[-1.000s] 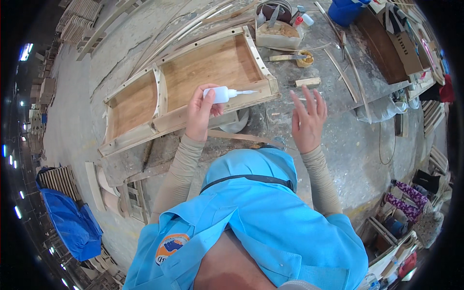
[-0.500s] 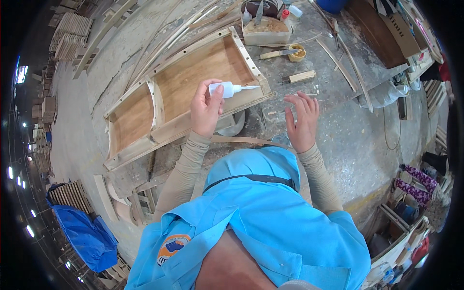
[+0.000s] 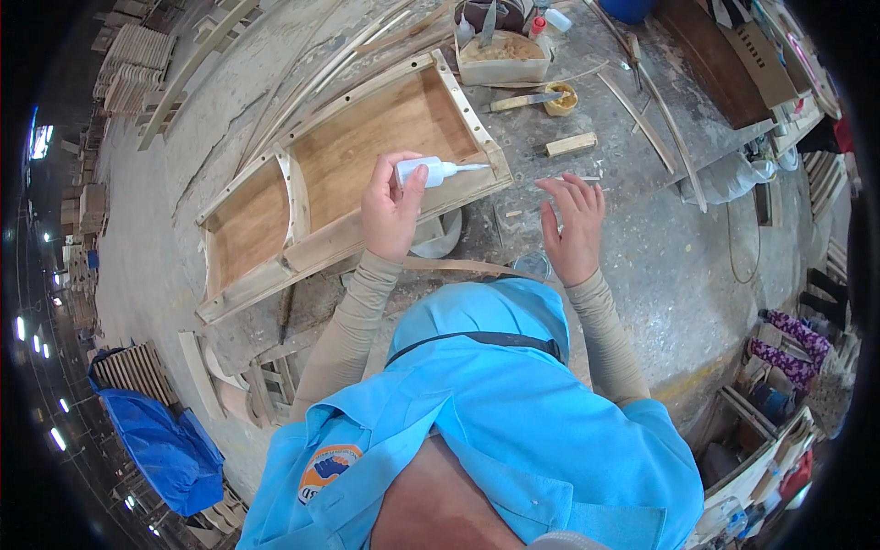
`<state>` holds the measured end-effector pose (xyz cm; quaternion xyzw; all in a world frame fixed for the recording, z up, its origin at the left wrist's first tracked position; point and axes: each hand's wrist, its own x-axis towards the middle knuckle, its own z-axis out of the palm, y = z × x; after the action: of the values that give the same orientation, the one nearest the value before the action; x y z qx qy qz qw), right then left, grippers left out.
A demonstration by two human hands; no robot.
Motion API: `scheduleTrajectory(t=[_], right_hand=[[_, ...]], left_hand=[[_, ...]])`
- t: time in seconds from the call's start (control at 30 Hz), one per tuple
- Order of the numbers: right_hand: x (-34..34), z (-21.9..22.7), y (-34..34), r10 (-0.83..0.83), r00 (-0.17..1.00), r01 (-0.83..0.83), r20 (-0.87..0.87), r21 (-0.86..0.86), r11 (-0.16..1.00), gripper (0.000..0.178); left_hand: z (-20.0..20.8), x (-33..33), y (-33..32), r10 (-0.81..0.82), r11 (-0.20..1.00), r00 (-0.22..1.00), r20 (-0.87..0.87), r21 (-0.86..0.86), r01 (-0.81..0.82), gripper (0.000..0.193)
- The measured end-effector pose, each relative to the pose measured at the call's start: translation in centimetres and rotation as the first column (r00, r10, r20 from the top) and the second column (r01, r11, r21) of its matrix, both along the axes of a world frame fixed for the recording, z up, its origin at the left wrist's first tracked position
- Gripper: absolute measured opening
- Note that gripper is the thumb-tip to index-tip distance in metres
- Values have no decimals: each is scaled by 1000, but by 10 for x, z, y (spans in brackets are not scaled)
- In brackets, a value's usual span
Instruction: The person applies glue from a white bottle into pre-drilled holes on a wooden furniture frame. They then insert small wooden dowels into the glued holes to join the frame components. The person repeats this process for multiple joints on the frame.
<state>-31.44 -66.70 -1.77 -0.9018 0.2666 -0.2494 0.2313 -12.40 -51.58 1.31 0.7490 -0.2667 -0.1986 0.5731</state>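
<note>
My left hand is closed round a small white squeeze bottle with a long thin nozzle. The bottle lies sideways in my grip, its tip pointing right over the near right corner of a wooden frame. This frame has thin brown panels set in it, a curved crosspiece and holes along its rails. My right hand hovers to the right of that corner, fingers loosely bent and apart, with nothing visible in them. A thin wood sliver shows by its fingertips, seemingly on the worktop.
Beyond my right hand lie a wood block, a putty knife and a small tub of yellowish paste. A white container of brownish filler stands at the back. Long wood strips lie at the right.
The wooden frame's right end and the things behind it appear very slightly further left. Both hands stay almost in place; the bottle remains in my left hand.
</note>
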Motion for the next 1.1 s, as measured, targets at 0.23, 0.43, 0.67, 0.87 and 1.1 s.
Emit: scheduleTrajectory(t=[0.23,0.43,0.67,0.87,1.1], right_hand=[[-4,-11,-1,19,995,-18,-99,2,1000,36],[-14,-37,3,51,951,-53,-304,2,999,45],[-12,-51,8,143,854,-100,-500,113,989,51],[-8,-49,7,176,842,-122,-510,136,983,52],[-7,-51,4,191,838,-135,-511,145,980,53]], left_hand=[[7,-1,-4,58,997,997,-42,-51,-60,18],[-1,-3,2,34,999,999,27,1,-34,16],[8,-6,-3,82,994,995,-55,-66,-86,17],[1,-1,1,26,1000,999,30,-4,-26,18],[-8,-6,7,-25,999,998,64,27,23,16]])
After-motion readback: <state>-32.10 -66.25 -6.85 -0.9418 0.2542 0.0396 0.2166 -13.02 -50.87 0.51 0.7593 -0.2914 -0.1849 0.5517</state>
